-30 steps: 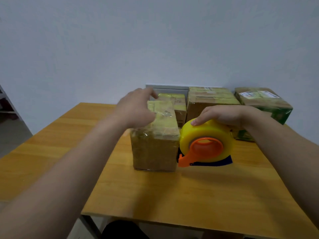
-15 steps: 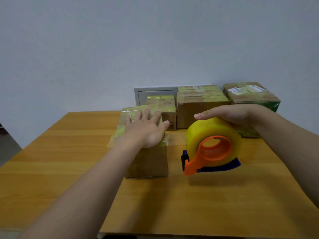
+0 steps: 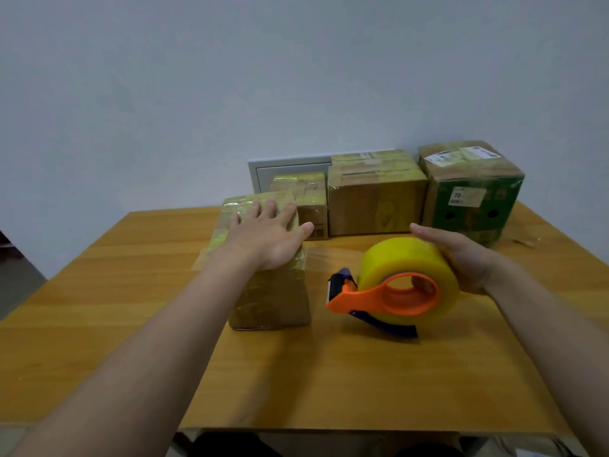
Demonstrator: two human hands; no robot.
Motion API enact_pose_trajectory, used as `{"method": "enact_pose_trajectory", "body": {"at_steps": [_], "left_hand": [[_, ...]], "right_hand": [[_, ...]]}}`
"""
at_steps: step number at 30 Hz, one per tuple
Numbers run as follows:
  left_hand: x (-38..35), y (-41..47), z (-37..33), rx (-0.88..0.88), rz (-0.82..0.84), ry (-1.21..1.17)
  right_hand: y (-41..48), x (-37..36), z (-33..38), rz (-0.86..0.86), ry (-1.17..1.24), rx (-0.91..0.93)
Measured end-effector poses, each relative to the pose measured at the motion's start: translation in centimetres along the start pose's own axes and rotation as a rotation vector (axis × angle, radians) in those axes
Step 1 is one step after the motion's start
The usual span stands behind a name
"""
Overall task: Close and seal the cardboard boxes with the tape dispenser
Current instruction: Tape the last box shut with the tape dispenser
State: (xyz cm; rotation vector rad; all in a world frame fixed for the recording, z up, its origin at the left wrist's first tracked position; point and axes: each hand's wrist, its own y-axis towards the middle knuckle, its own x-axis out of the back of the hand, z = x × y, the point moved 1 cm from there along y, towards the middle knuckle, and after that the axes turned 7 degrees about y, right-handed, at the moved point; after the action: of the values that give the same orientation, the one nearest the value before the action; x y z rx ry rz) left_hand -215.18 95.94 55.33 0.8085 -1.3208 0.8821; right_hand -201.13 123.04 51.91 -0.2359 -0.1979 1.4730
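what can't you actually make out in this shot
- Head view: top seam of the near box, covered by the left hand.
- Head view: label print on the green box, too small.
- Head view: fingers of the right hand in the tape dispenser, mostly hidden by its roll.
- Head view: clear tape strip, too faint to trace.

A plain pale grey-blue wall [image 3: 296, 77] fills twelve o'clock, with a grey rectangular panel [image 3: 286, 168] low on it. An orange-brown wood-grain table [image 3: 329, 374] spreads below; grey floor [image 3: 16, 291] at nine o'clock.
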Motion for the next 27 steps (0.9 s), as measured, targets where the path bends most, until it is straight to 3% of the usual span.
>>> {"method": "enact_pose_trajectory", "body": {"at_steps": [5, 10, 15, 20, 27], "left_hand": [[0.0, -0.1, 0.1, 0.004, 0.008, 0.007], [0.1, -0.2, 0.1, 0.001, 0.001, 0.013], [0.0, -0.2, 0.2, -0.002, -0.007, 0.007], [-0.1, -0.2, 0.3, -0.003, -0.009, 0.003], [0.0, -0.1, 0.1, -0.001, 0.002, 0.006]], "right_hand": [[0.6, -2.0, 0.9, 0.088, -0.32, -0.103], [1.2, -3.5, 2.4, 0.132, -0.378, -0.292], [2.0, -4.0, 3.1, 0.126, -0.439, -0.295], [1.6, -3.0, 2.0, 0.048, -0.253, -0.176], [0.0, -0.6, 2.3, 0.129, -0.089, -0.112]]}}
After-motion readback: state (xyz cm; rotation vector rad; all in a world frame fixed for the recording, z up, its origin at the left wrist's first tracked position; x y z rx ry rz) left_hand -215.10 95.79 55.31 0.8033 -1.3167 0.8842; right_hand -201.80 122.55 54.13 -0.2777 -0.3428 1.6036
